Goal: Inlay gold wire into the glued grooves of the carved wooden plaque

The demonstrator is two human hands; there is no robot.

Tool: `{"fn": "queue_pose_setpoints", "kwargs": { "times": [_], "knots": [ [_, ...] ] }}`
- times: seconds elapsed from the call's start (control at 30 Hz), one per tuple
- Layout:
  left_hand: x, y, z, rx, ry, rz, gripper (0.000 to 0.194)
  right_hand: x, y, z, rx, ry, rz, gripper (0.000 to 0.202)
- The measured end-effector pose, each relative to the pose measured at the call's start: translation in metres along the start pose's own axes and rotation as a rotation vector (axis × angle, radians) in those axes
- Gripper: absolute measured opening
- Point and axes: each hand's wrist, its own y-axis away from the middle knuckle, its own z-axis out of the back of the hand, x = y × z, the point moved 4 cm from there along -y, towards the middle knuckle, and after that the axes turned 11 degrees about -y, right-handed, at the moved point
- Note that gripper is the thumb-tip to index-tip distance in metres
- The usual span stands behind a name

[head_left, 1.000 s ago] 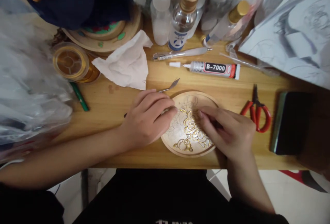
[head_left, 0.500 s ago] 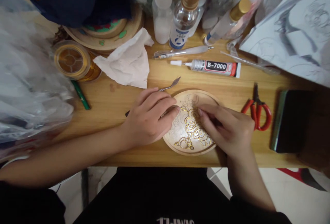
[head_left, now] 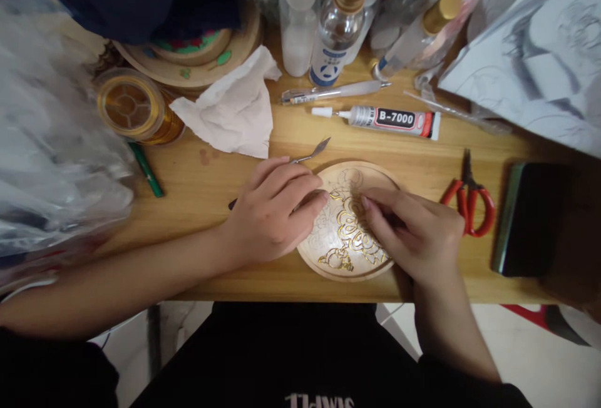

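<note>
A round wooden plaque lies near the table's front edge, with a pencilled flower pattern partly outlined in raised gold wire. My left hand rests over its left rim, fingers bent and held together, the thumb and index tips on the surface. Under that hand lies a palette knife; its blade and dark handle end stick out on either side. At the plaque's right side my right hand is closed in a pinch of thumb and index finger over the pattern. Whatever lies between those fingertips is too small to tell.
Red-handled pliers and a dark phone lie to the right. Behind the plaque are a B-7000 glue tube, a pen and several bottles. Crumpled tissue and a gold wire spool sit back left.
Both hands keep nearly the same pose on the plaque. The whole view has shifted very slightly; no object has visibly been moved.
</note>
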Motion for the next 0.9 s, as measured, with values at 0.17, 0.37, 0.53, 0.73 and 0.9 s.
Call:
{"fn": "queue_pose_setpoints", "kwargs": {
  "times": [0.17, 0.37, 0.53, 0.73, 0.9],
  "knots": [
    [0.0, -0.002, 0.001, 0.016, -0.049, -0.029, 0.015, 0.0, 0.0, -0.001, -0.003, 0.024, 0.001, 0.011],
    [-0.001, -0.004, 0.003, -0.001, -0.057, -0.024, 0.014, 0.0, 0.001, 0.0, -0.004, -0.003, 0.009, 0.012],
    [-0.001, -0.006, 0.005, -0.029, -0.075, -0.017, 0.015, 0.005, 0.0, 0.004, -0.016, -0.043, -0.001, 0.01],
    [-0.001, -0.005, 0.005, -0.043, -0.022, 0.011, 0.007, 0.011, 0.0, 0.006, 0.003, -0.144, 0.068, 0.014],
    [-0.001, -0.003, 0.005, -0.094, 0.014, -0.009, 0.009, 0.011, 0.0, 0.004, -0.006, -0.177, 0.121, 0.015]
  ]
}}
